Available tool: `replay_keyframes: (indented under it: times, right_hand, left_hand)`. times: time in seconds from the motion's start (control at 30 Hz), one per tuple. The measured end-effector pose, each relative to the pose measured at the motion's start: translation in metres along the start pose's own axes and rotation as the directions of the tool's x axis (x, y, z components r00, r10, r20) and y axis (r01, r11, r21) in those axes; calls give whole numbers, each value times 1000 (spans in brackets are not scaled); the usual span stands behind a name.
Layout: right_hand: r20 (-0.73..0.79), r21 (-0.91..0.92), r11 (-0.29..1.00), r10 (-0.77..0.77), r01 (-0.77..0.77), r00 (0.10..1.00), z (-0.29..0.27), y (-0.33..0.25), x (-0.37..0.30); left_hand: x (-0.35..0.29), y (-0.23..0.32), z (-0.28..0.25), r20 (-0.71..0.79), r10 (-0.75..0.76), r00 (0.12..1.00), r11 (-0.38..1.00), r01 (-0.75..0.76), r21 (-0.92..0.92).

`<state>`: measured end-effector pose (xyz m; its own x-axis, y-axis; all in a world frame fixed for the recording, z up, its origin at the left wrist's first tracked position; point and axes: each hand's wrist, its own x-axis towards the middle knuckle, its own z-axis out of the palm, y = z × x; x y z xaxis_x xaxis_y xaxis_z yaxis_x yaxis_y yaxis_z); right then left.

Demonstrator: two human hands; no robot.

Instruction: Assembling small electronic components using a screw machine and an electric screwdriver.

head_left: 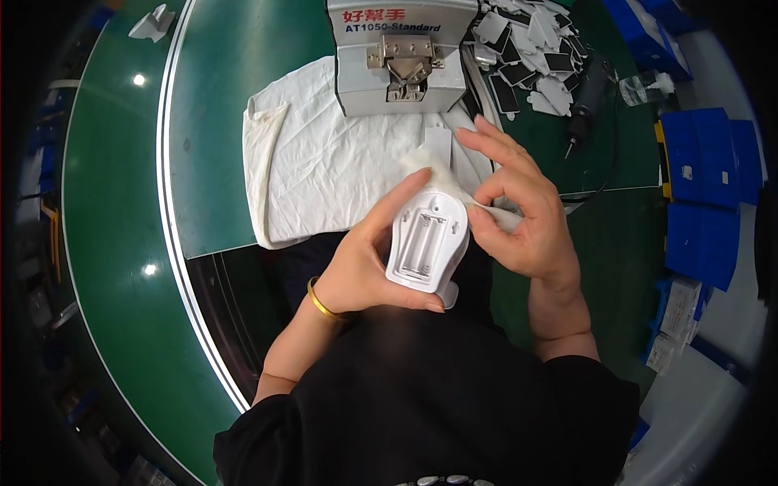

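Left hand [362,267]: fingers clamped around a white plastic housing [428,243], one digit along its far left side, another across its near end; the housing sits between the two hands, just about over the near edge of the green table [212,121], in front of the person's dark-clothed torso; its open battery bay [427,245] faces up, two long slots with metal contacts at the ends; a screw hole shows beyond the bay, toward the far end.

Right hand [527,215]: thumb and forefinger together, pinching an off-white cloth [442,180]; remaining fingers apart, extended toward the far side; the cloth spans from the pinch leftward past the housing's far end; whether it touches the housing there, cannot tell.

Surroundings: gold bangle [322,300] on the left wrist; white sheet [324,162] spread on the table, beyond the hands and to the left; flat pale piece [438,144] on it, just beyond the cloth; grey machine [356,65] at the far middle; heap of white and dark parts [535,53] far right; corded screwdriver [585,113] beside the heap, clear bottle [640,89] near it; blue bins [701,154] along the right.
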<state>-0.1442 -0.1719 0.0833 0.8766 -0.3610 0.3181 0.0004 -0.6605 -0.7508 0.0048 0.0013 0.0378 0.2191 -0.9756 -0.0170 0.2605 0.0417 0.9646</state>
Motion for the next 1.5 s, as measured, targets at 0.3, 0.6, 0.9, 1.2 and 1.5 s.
replay_keyframes:
  times: [0.3,0.6,0.9,1.2,1.5]
  right_hand:
    - [75,511,854,67,-96,995,28,25,0]
    - [151,28,970,-242,240,958,18,6,17]
    - [299,8,959,-273,284,914,23,0,25]
    - [332,-94,934,-297,345,895,28,-1,27]
    - [318,-260,913,-228,316,920,31,-12,23]
  left_hand:
    - [-5,-11,-10,162,-86,983,970,120,-211]
    - [-3,-2,-23,39,-95,995,995,95,-10]
    - [2,6,-40,135,-230,964,971,217,102]
    - [7,8,-45,175,-293,940,955,298,3]
    - [13,19,-49,116,-308,944,940,283,192]
